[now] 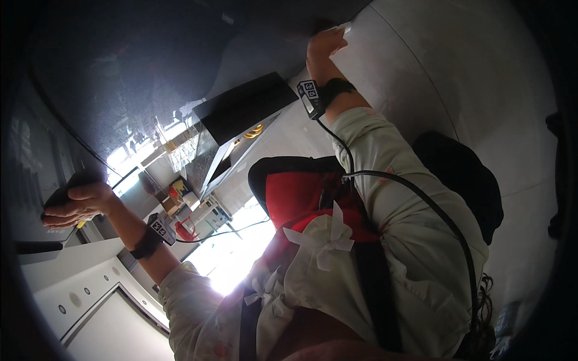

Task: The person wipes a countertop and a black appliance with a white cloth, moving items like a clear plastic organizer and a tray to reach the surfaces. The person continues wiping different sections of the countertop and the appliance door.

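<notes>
At the left, my left hand [83,205] curls around a dark object [58,197] beside a large dark glossy surface [167,49]. Shadow hides what this object is. My right hand [327,41] is at the top, by the edge of the same surface. A small white piece, perhaps cloth or tissue [347,27], sticks out past its fingers. Each forearm carries a strapped black sensor box, the left one [161,229] and the right one [310,98], both with printed codes and cables.
A black-sided box-like unit [246,106] juts out between my arms. Beyond it are shelves with mixed goods [180,192] and a bright window [239,248]. A black cable [420,198] crosses my right sleeve. Grey floor tiles [451,63] lie at the right.
</notes>
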`<act>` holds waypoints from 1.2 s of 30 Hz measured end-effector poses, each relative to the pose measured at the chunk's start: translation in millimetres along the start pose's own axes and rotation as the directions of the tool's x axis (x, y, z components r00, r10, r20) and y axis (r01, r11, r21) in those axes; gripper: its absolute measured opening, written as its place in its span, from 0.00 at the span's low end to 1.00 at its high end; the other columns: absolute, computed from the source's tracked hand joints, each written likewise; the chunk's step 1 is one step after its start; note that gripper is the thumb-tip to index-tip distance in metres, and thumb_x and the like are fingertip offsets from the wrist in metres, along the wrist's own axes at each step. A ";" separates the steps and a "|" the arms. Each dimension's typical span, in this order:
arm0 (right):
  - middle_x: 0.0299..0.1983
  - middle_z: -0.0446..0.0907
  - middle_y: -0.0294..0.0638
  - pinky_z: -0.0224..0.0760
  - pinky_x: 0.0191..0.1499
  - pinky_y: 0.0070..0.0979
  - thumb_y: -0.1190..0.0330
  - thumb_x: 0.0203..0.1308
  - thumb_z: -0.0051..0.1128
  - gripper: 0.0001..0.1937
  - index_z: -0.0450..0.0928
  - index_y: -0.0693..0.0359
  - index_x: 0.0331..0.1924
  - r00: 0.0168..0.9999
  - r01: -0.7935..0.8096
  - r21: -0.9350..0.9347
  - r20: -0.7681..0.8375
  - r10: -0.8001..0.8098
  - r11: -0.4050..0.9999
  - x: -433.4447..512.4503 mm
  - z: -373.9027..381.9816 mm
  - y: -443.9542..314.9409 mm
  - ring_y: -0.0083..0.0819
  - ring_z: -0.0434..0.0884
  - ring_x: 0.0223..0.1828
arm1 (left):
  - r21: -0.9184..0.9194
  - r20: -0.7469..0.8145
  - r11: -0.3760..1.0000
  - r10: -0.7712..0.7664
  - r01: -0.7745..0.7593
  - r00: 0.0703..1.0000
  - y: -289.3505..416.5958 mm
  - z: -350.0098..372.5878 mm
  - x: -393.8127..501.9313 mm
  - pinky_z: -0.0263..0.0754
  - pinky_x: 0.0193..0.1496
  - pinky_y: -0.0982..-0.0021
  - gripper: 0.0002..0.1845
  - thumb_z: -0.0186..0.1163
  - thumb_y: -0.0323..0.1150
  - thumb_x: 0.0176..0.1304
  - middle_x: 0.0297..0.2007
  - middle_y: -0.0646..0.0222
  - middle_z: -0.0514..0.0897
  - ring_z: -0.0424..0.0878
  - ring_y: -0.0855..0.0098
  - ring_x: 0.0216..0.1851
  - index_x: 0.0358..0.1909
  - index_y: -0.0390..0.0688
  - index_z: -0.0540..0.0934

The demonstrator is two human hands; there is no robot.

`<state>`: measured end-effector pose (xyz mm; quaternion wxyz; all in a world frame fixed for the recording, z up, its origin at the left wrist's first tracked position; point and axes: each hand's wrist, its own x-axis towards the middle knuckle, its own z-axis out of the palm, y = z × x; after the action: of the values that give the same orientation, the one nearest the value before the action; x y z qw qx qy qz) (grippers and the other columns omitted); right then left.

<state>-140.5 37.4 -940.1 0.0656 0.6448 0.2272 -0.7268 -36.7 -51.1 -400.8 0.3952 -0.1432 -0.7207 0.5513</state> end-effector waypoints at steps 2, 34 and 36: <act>0.45 0.76 0.47 0.70 0.50 0.34 0.49 0.70 0.42 0.24 0.72 0.65 0.48 0.998 -0.064 -0.107 0.006 0.065 0.992 -1.8 -8.0 15.8 0.39 0.76 0.46 | 0.002 -0.006 1.000 0.020 -0.020 1.000 0.8 -0.2 0.9 0.42 0.73 0.42 0.34 0.28 0.47 0.76 0.72 0.40 0.50 0.47 0.45 0.74 0.70 0.27 0.54; 0.27 0.78 0.41 0.59 0.21 0.18 0.58 0.72 0.38 0.20 0.75 0.67 0.46 -0.508 -0.096 -0.967 0.250 0.824 0.234 -251.2 -67.1 -67.0 0.19 0.70 0.18 | -0.232 0.061 0.931 -0.274 0.281 0.960 1.3 -11.6 -25.6 0.52 0.71 0.52 0.27 0.54 0.40 0.66 0.69 0.49 0.65 0.60 0.48 0.71 0.63 0.35 0.72; 0.31 0.79 0.44 0.60 0.21 0.20 0.57 0.71 0.39 0.20 0.75 0.66 0.48 -0.499 -0.037 -0.963 0.251 0.829 0.269 -275.7 -65.8 -89.4 0.22 0.71 0.19 | -0.410 0.191 0.843 -0.294 0.348 0.937 -7.5 -27.8 -31.6 0.47 0.73 0.48 0.27 0.54 0.38 0.63 0.69 0.50 0.65 0.56 0.48 0.73 0.63 0.36 0.72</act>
<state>-71.5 89.6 -655.8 0.7548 -0.1324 -0.0841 -0.6370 5.6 -55.1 -404.8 0.3953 -0.0719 -0.8620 0.3089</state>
